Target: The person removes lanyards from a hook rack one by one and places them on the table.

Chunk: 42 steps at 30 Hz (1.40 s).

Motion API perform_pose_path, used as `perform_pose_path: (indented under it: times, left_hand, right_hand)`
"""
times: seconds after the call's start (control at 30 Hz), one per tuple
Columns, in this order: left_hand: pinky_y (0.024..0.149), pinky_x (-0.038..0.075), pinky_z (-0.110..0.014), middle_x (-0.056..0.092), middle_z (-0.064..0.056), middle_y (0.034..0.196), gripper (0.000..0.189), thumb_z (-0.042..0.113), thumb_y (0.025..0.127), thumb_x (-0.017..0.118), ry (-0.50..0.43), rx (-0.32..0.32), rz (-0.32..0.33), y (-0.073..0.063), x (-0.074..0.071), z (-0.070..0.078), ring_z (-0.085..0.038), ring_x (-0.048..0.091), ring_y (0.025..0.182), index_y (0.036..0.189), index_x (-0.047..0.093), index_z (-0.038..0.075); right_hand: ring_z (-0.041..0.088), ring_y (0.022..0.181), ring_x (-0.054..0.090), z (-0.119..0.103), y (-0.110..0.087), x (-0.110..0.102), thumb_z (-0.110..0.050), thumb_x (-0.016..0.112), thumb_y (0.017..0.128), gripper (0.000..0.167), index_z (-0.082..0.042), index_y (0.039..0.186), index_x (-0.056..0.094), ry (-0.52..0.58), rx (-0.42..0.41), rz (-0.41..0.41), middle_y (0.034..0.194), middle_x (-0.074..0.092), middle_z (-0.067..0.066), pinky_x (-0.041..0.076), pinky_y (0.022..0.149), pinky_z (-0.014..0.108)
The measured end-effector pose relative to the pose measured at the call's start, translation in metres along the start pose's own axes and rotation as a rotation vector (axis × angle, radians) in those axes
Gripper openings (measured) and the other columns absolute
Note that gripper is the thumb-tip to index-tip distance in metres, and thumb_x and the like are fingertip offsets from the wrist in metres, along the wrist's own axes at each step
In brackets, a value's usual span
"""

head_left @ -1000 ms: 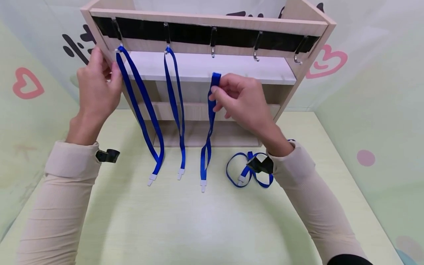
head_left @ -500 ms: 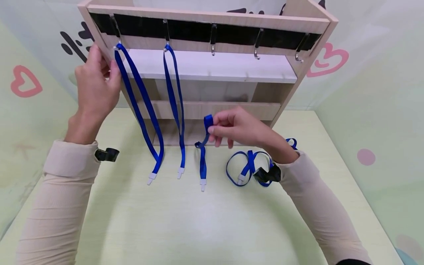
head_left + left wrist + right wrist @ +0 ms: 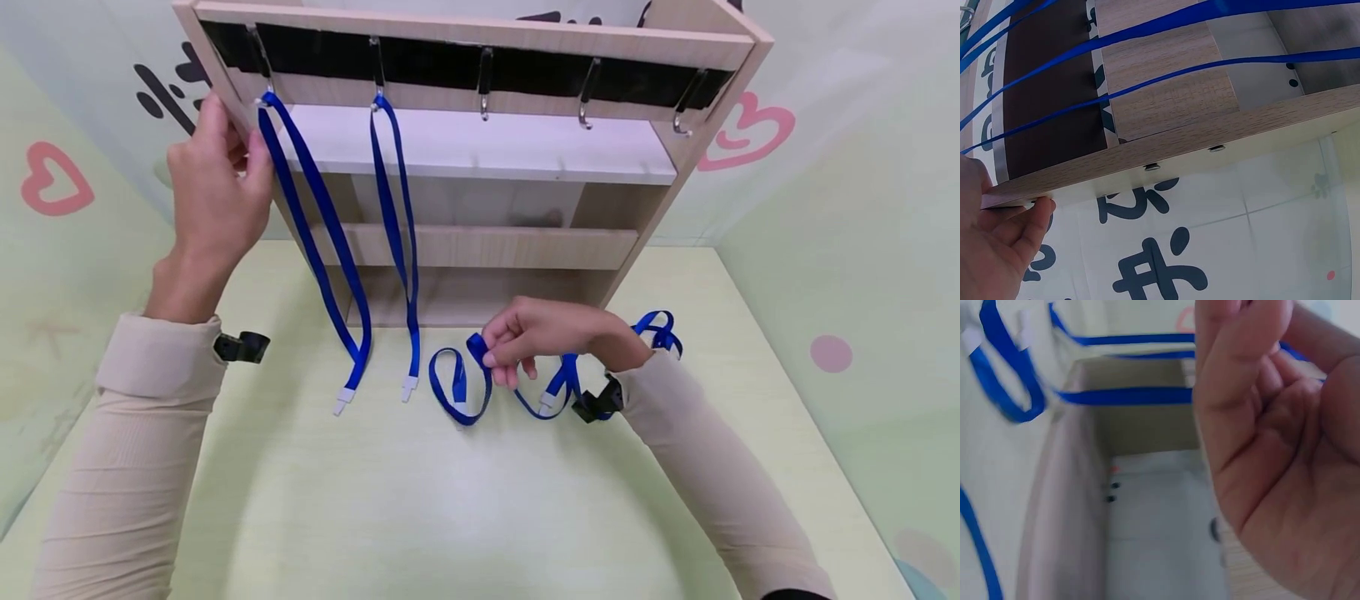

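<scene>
Bright head view, soft shadows, table (image 3: 450, 508) sheen; blurred right-wrist view

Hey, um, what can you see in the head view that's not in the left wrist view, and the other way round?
Only the head view: the right hand pinching a blue lanyard, and pink heart drawings.

Only the left wrist view: two small metallic pieces on the wooden side panel.

Both: the left hand gripping that panel, and hanging blue lanyards.

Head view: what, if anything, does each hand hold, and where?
Right hand: flat blue fabric lanyard, by its looped end. Left hand: pale wooden rack, by its side panel.
</scene>
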<state>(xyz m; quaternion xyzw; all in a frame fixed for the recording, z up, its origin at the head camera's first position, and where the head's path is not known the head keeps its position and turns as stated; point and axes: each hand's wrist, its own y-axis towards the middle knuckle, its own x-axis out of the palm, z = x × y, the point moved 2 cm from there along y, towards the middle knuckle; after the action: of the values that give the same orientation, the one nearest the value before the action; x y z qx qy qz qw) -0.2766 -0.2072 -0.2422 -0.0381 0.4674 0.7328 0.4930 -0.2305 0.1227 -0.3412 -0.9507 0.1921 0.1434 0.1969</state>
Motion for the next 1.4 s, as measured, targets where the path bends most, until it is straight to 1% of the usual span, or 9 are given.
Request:
perform_pose_path:
  times: [0.2,0.3,0.4,0.53,0.63,0.77,1.0,1.2,1.4]
  left_hand:
    - [0.083,0.053,-0.011,0.07,-0.008,0.123,0.035,0.023,0.102,0.043,0.008,-0.001,-0.004,0.0,0.001,0.001,-0.013,0.071,0.105,0.131,0.056,0.008]
    - [0.078,0.051,-0.007,0.072,-0.01,0.119,0.034,0.022,0.102,0.043,0.0,0.008,0.005,0.0,0.001,0.0,0.0,0.068,0.094,0.128,0.057,0.006]
    - [0.074,0.049,-0.006,0.073,-0.012,0.116,0.033,0.02,0.102,0.043,-0.012,0.015,0.015,0.0,0.001,0.0,0.01,0.061,0.085,0.126,0.058,0.005]
    - [0.074,0.049,-0.006,0.073,-0.012,0.116,0.032,0.019,0.101,0.044,-0.02,0.018,0.022,-0.001,0.001,-0.001,0.013,0.059,0.082,0.126,0.059,0.005]
    - [0.075,0.049,-0.006,0.073,-0.011,0.116,0.032,0.02,0.101,0.044,-0.019,0.018,0.021,-0.001,0.002,-0.002,0.011,0.06,0.084,0.126,0.059,0.005]
    - [0.075,0.05,-0.006,0.072,-0.01,0.117,0.032,0.019,0.101,0.044,-0.018,0.016,0.018,0.0,0.002,-0.002,0.01,0.062,0.087,0.126,0.059,0.006]
    - [0.087,0.054,-0.014,0.07,-0.009,0.124,0.034,0.021,0.102,0.044,-0.006,-0.016,-0.001,0.002,0.001,-0.002,-0.007,0.069,0.106,0.129,0.057,0.007]
    - [0.091,0.053,-0.017,0.069,-0.008,0.126,0.034,0.021,0.102,0.043,-0.006,-0.03,-0.007,0.002,-0.001,0.0,-0.012,0.068,0.111,0.13,0.056,0.008]
    - [0.078,0.051,-0.007,0.072,-0.011,0.119,0.034,0.02,0.101,0.043,-0.007,-0.001,0.007,0.001,0.0,0.001,0.004,0.065,0.091,0.128,0.058,0.006]
  right_hand:
    - [0.042,0.079,0.069,0.023,0.028,-0.002,-0.018,0.057,0.101,0.024,-0.006,0.081,0.065,-0.108,0.201,0.195,0.075,0.071,0.007,0.058,0.057,0.032]
    - [0.033,0.072,0.071,0.027,0.041,0.0,-0.016,0.057,0.101,0.023,-0.006,0.082,0.066,-0.248,0.259,0.314,0.076,0.071,0.006,0.058,0.055,0.03]
    - [0.021,0.062,0.066,0.028,0.053,0.003,-0.015,0.057,0.1,0.023,-0.005,0.082,0.066,-0.413,0.277,0.415,0.073,0.068,0.006,0.049,0.05,0.022]
    - [0.014,0.059,0.055,0.027,0.067,0.012,-0.015,0.058,0.1,0.018,-0.006,0.088,0.068,-0.624,0.224,0.498,0.074,0.063,0.003,0.038,0.051,0.021]
    - [0.011,0.064,0.055,0.03,0.075,0.023,-0.017,0.058,0.1,0.014,-0.01,0.101,0.07,-0.784,0.145,0.466,0.083,0.066,-0.001,0.043,0.057,0.02]
    - [0.009,0.066,0.055,0.037,0.08,0.042,-0.025,0.059,0.1,0.02,-0.013,0.114,0.069,-0.978,0.042,0.325,0.087,0.069,-0.004,0.048,0.062,0.021]
    - [0.014,0.087,0.064,0.043,0.07,0.061,-0.039,0.064,0.096,0.033,-0.016,0.118,0.068,-1.154,-0.052,0.145,0.109,0.072,-0.003,0.057,0.076,0.029]
    - [0.015,0.091,0.066,0.049,0.063,0.057,-0.036,0.063,0.097,0.027,-0.018,0.115,0.071,-1.24,-0.005,0.141,0.11,0.072,-0.004,0.058,0.079,0.031]
    - [0.014,0.087,0.066,0.053,0.058,0.047,-0.035,0.065,0.096,0.027,-0.019,0.117,0.071,-1.23,0.013,0.158,0.108,0.073,-0.004,0.057,0.078,0.033]
